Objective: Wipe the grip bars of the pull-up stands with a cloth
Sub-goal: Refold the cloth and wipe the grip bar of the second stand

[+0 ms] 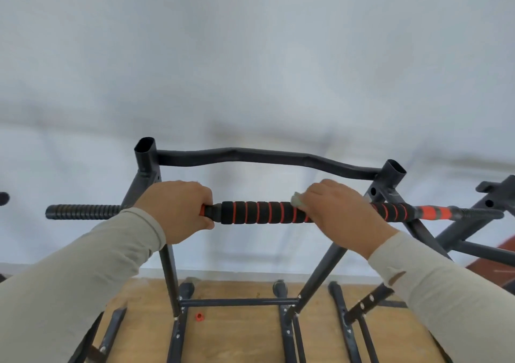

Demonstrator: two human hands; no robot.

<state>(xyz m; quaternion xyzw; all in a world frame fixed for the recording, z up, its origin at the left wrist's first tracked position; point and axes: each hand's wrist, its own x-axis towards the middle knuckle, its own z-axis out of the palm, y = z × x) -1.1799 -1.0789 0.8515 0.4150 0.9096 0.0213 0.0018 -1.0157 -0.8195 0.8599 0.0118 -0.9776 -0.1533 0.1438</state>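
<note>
A black foam grip bar (pixel 259 212) with orange rings runs across the top of a dark pull-up stand (pixel 168 268). My left hand (pixel 178 209) grips the bar left of the foam section. My right hand (pixel 345 212) is wrapped over the bar further right and presses a pale green cloth (pixel 297 198) against the foam; only a corner of the cloth shows by my fingers. A ribbed black end grip (pixel 80 211) sticks out to the left. Behind runs a curved black upper bar (pixel 264 156).
A second stand's frame (pixel 485 217) stands close on the right. The stand's base tubes (pixel 239 302) rest on a wooden floor, with a small red cap (pixel 199 316) lying near them. A white wall (pixel 250 56) is right behind.
</note>
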